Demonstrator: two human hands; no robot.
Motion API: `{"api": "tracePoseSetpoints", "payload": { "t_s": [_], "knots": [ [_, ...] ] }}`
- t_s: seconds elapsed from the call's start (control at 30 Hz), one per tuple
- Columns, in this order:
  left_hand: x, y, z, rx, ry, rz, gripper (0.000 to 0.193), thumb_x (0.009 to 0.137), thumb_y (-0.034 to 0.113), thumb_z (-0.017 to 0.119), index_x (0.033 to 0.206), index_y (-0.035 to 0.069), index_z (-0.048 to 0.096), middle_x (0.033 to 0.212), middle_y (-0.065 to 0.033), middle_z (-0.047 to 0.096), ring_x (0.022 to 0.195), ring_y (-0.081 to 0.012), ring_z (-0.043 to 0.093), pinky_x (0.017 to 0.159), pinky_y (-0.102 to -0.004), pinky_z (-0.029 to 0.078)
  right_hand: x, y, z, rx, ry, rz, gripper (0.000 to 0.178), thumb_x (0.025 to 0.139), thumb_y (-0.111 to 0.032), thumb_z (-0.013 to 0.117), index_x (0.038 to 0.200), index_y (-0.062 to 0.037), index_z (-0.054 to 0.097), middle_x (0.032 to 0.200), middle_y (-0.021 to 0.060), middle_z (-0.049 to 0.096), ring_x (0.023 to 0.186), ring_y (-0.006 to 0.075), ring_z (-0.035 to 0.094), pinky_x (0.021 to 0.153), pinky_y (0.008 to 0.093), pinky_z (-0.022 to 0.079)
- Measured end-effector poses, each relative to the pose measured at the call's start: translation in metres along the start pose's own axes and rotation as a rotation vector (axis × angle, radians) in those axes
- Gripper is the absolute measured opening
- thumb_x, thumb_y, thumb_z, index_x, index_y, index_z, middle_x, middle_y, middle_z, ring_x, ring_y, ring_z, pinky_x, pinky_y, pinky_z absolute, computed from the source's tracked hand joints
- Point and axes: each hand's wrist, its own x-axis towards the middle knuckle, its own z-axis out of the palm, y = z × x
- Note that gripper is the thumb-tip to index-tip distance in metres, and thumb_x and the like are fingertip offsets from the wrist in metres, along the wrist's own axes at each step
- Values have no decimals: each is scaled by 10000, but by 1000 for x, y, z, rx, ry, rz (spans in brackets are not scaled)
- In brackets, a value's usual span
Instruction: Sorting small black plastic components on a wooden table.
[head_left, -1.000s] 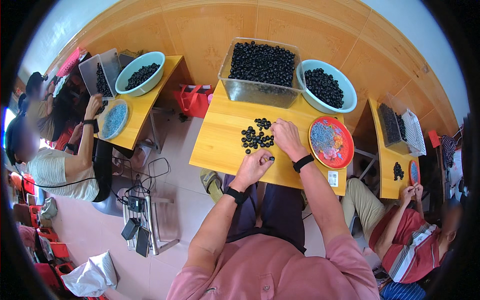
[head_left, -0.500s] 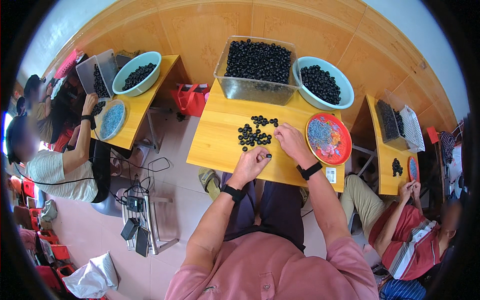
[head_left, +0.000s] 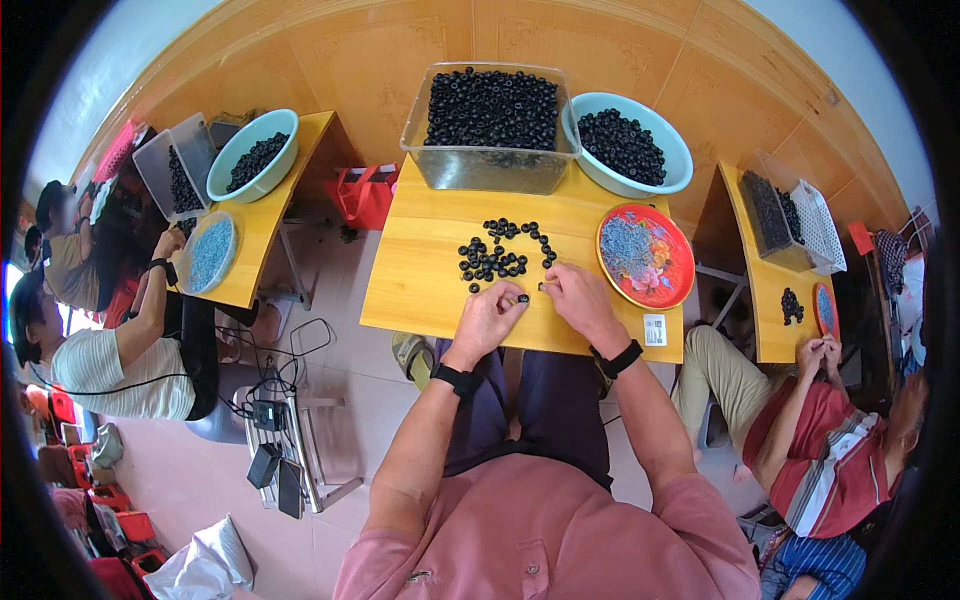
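My left hand is closed over the front of the yellow table, pinching a small black ring-shaped part between thumb and forefinger. Just right of it, my right hand is also closed, its fingertips pressed round a small dark piece too tiny to name surely. A narrow gap separates the two hands. Beyond them, loose black ring-shaped parts lie scattered on the wood. A red floral round tray beside my right hand holds a heap of small bluish-grey pieces.
At the table's back stand a clear plastic bin and a light-blue basin, both filled with black parts. A white label lies near the front right edge. Co-workers sit at yellow tables on the left and right.
My right hand has come nearer to me and toward my left hand, away from the loose parts. The left hand keeps its black part. The whole view has shifted slightly.
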Motion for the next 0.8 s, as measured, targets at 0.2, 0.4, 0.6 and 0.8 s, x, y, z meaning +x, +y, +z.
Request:
{"api": "tracePoseSetpoints", "payload": {
  "t_s": [0.2, 0.4, 0.6, 0.8],
  "knots": [
    [-1, 1, -1, 19, -8, -5, 210, 866, 125, 750, 1020, 2, 677, 772, -104, 697, 630, -163, 643, 633, -310, 538, -2, -11, 7, -148, -8, -24, 141, 850, -152, 712, 912, -49, 638, 897, 145, 689, 848, 359, 679, 711, 481, 520],
    [-1, 1, -3, 18, -16, -14, 215, 867, 127, 750, 1025, 0, 679, 811, -107, 711, 647, -161, 647, 646, -307, 543, -5, -13, 6, 142, 22, -3, 128, 861, -106, 686, 962, -33, 656, 914, 148, 693, 851, 378, 673, 743, 466, 529],
    [-2, 2, -4, 18, -15, -13, 214, 871, 128, 766, 1020, -2, 684, 762, -65, 677, 647, -109, 595, 630, -281, 517, -14, -24, 3, 366, 51, 37, 137, 867, -78, 673, 981, -17, 717, 909, 166, 696, 854, 360, 682, 748, 426, 539],
    [-2, 3, -3, 1, -14, 10, 216, 882, 133, 770, 1022, -8, 684, 732, -33, 662, 645, -64, 563, 616, -257, 496, -20, -20, 9, 297, 81, -12, 121, 869, -75, 676, 966, -11, 708, 897, 173, 712, 840, 351, 698, 744, 422, 548]
  ]
}}
